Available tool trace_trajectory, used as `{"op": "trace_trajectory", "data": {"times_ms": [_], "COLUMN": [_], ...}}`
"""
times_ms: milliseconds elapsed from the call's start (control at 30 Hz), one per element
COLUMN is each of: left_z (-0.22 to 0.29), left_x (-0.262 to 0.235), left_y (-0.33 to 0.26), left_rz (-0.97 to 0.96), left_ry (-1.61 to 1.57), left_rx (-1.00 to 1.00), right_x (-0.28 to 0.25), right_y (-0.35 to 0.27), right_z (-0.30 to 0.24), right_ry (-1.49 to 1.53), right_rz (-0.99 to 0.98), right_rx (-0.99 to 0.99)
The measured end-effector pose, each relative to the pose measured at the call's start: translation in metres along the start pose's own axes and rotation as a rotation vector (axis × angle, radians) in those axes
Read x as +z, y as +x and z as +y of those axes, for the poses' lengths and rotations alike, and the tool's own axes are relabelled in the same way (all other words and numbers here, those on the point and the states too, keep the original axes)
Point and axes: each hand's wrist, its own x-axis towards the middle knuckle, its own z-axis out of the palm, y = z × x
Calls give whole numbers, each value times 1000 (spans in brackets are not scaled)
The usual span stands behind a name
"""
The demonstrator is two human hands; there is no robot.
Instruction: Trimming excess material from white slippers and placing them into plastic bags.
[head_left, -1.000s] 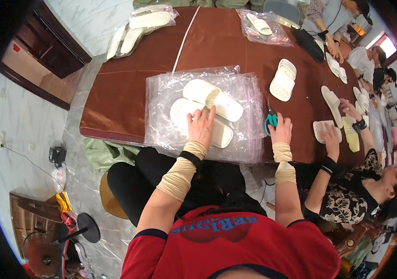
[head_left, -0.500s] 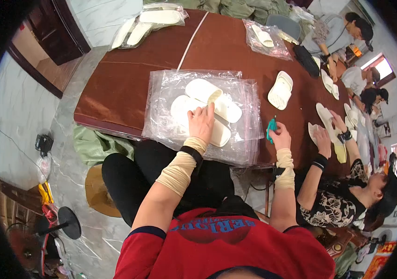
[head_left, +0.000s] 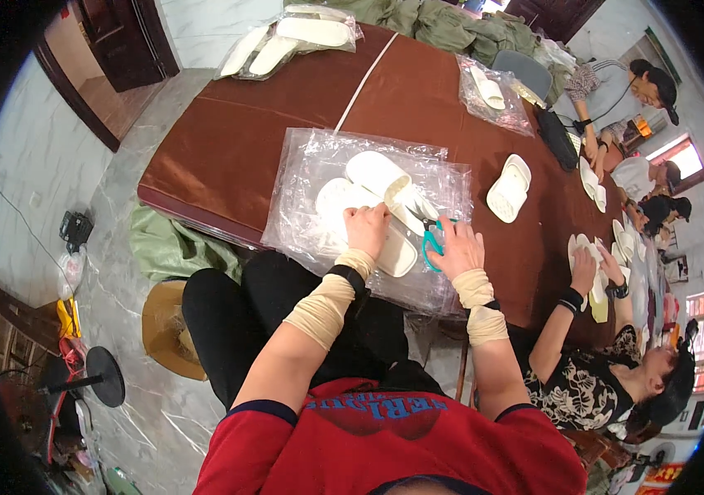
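Head view: right hand (head_left: 457,247) gripping teal scissors (head_left: 432,242) has moved onto the bagged slippers (head_left: 377,198).

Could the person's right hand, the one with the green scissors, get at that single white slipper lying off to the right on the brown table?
Probably yes. The right hand, gripping the scissors, sits close to the lone white slipper, with only bare brown table between them.

A plastic sheet (head_left: 319,177) lies on the near edge of the desk (head_left: 228,140), with slippers (head_left: 373,173) on it. The left hand (head_left: 366,231) rests on the slippers. The right hand (head_left: 458,247) lies just right of it, on scissors (head_left: 432,241). A single slipper (head_left: 509,188) lies farther right. Bagged slippers (head_left: 298,37) sit at the far-left edge. A second person's hands (head_left: 595,266) rest at the right end.
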Motion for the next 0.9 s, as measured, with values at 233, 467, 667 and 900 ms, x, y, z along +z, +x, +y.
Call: {"op": "trace_trajectory", "data": {"times_ms": [233,467,667,900], "left_z": [-3,-4,7,41], "left_x": [-8,-13,-49,-118], "left_y": [0,-1,-7,-52], "left_rz": [16,61,-38,-253], "left_ry": [-215,-304,-299,-756], "left_rx": [-75,-9,65,167], "right_x": [-1,-7,18,54], "right_y": [8,10,-13,-48], "right_z": [-17,-22,37,103], "right_ry": [-24,165,252,273], "right_rz": [73,85,164,-60], "right_rx": [-108,33,322,346]}}
